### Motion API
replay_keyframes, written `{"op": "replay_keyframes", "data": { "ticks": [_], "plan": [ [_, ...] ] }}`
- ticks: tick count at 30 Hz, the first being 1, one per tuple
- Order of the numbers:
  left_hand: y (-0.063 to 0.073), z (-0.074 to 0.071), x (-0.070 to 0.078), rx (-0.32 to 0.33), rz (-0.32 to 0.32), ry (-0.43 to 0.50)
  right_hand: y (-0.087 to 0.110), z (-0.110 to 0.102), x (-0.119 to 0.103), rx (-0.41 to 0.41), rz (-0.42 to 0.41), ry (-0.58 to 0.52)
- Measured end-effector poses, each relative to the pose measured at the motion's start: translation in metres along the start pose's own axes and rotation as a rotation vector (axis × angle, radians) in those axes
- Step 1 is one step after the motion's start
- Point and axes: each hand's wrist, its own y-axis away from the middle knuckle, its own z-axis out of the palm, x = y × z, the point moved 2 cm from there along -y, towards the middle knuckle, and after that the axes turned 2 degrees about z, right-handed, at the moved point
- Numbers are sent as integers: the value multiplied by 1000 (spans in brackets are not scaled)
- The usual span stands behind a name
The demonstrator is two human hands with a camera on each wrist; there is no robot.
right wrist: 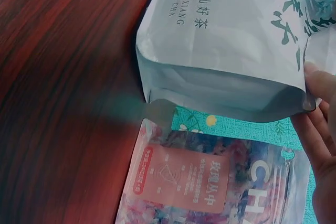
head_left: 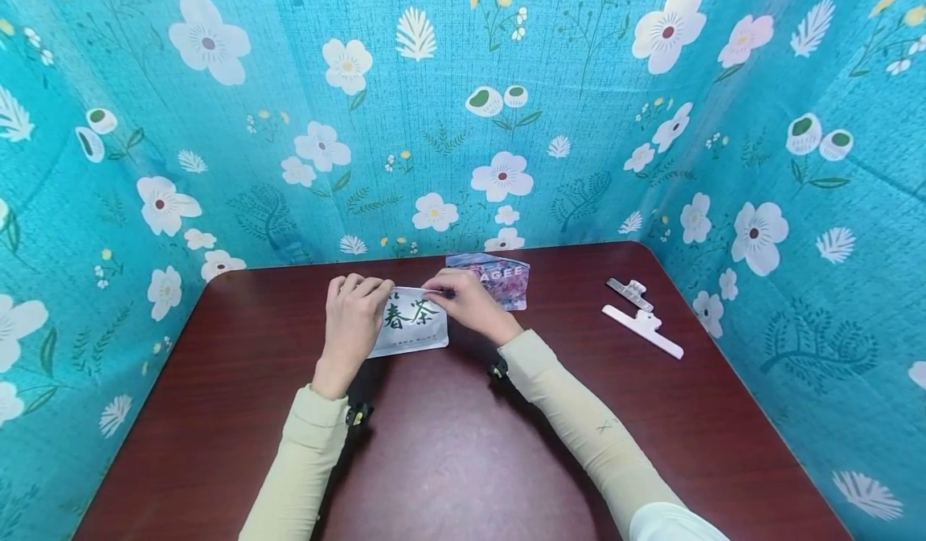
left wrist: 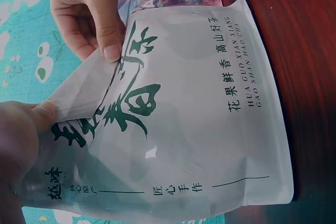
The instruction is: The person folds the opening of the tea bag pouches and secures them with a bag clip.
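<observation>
A white tea bag (head_left: pixel 412 336) with green brush characters stands on the table between my hands. In the left wrist view, a strip of the bag's top (left wrist: pixel 84 90) is folded down over its front. My left hand (head_left: pixel 353 320) grips the top at the left end, thumb on the fold. At the other end my right hand (head_left: pixel 472 306) pinches the folded edge, its thumb on the front face. The right wrist view shows the side gusset of the bag (right wrist: pixel 220 45), with right fingers (right wrist: pixel 312 135) behind the top corner.
Behind my right hand stands a pink and purple printed pouch (head_left: pixel 512 288). Two clips lie on the right of the table: a long white bag clip (head_left: pixel 642 332) and a smaller silvery one (head_left: pixel 631 293). A blue floral curtain (head_left: pixel 434 123) encloses the dark red table (head_left: pixel 448 461).
</observation>
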Motion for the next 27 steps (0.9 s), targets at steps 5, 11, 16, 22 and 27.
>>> {"op": "replay_keyframes", "data": {
  "ticks": [5, 11, 16, 22, 27],
  "plan": [
    [1, 0, 1, -12, 0, -4, -1, 0, 0, 5, -53, 9],
    [1, 0, 0, -2, 0, 2, -1, 1, 3, -7, -101, 17],
    [0, 0, 0, 2, 7, 5, -2, -1, 4, -11, -109, 11],
    [0, 0, -1, 5, 3, 14, -4, -2, 5, -42, -45, -40],
    [0, 0, -2, 2, -3, 16, -3, -2, 5, -54, 7, -48]
  ]
}}
